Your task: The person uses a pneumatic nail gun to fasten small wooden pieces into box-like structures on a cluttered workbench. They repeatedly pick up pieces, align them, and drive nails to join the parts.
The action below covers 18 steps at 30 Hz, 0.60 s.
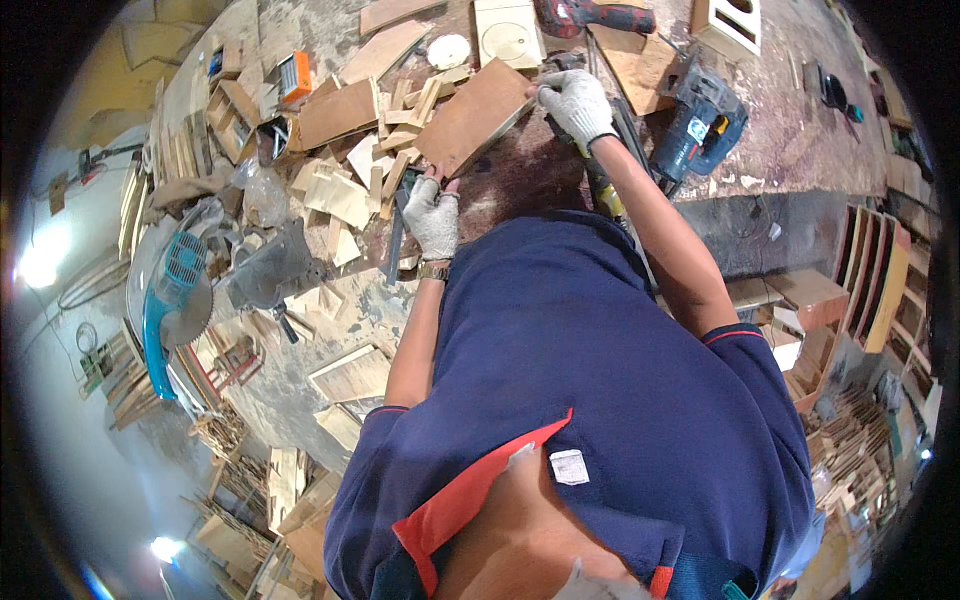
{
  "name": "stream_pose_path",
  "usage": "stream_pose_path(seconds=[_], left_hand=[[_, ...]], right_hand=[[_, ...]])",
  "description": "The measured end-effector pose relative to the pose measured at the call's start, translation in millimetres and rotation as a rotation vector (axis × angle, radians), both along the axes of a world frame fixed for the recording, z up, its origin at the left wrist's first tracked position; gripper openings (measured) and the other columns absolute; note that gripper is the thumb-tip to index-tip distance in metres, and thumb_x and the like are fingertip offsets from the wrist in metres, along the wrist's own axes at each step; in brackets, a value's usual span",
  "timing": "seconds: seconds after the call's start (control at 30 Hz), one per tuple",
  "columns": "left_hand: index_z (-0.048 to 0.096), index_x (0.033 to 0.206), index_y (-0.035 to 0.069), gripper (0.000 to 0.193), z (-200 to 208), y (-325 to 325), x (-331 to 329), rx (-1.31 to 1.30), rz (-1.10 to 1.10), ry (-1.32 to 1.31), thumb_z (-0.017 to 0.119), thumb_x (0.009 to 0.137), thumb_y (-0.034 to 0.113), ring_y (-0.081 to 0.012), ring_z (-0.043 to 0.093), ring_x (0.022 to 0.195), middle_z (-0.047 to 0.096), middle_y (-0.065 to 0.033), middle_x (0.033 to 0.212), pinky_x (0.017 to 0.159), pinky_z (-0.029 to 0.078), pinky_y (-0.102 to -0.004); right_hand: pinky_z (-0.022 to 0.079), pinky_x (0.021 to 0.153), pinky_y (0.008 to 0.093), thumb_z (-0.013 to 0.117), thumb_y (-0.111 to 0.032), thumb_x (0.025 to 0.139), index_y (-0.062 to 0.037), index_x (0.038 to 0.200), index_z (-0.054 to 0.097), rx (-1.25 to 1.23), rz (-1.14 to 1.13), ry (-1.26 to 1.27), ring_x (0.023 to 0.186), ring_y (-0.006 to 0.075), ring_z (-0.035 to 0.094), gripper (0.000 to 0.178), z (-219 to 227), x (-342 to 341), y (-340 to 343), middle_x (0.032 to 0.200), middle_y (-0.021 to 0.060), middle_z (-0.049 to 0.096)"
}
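A brown rectangular wooden board [473,120] is tilted between my two gloved hands over the workbench. My left hand [433,220], in a pale knit glove, has its fingers closed on the board's near left corner. At the board's right end, my right hand [577,106], also gloved, pinches the edge. Loose wooden offcuts [338,196] lie in a heap just left of the board. Beyond its far edge sits a pale square panel with a round cut line [506,38]. The underside of the board is hidden.
A blue jigsaw [698,130] lies right of my right hand, and a red-black cordless tool [600,16] is at the far edge. A teal circular-blade saw [178,290] stands at left. An orange box [294,77] and an open wooden box [232,120] are far left.
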<state>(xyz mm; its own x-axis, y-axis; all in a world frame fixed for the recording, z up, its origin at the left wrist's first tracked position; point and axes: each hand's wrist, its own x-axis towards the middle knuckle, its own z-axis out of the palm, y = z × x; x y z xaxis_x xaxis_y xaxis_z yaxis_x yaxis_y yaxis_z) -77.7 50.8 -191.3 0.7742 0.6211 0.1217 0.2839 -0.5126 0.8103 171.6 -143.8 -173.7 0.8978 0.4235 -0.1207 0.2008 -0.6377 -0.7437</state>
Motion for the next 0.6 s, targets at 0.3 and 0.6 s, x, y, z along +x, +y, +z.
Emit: stream_pose_path(seconds=[0.3, 0.6], left_hand=[[0.066, 0.148, 0.012, 0.087, 41.5, -1.5, 35.6, 0.585, -0.148, 0.128, 0.097, 0.075, 0.048, -0.0410, 0.063, 0.121, 0.063, -0.0224, 0.130, 0.101, 0.054, -0.0471], [0.058, 0.159, 0.026, 0.089, 24.6, 19.7, 104.0, 0.775, -0.484, 0.302, 0.085, 0.083, 0.063, -0.0458, 0.055, 0.131, 0.058, -0.0279, 0.141, 0.109, 0.044, -0.0570]], right_hand=[[0.058, 0.085, 0.0467, 0.077, -0.044, 0.091, -0.0081, 0.103, 0.086, 0.007, 0.025, -0.036, 0.090, 0.0387, 0.077, 0.039, 0.4, 1.0, -1.4, 0.095, 0.0213, 0.079], [0.059, 0.086, 0.0468, 0.077, -0.043, 0.088, -0.0126, 0.100, 0.087, 0.025, 0.012, 0.007, 0.092, 0.0369, 0.077, 0.034, 2.5, 0.2, -1.6, 0.094, 0.0187, 0.079]])
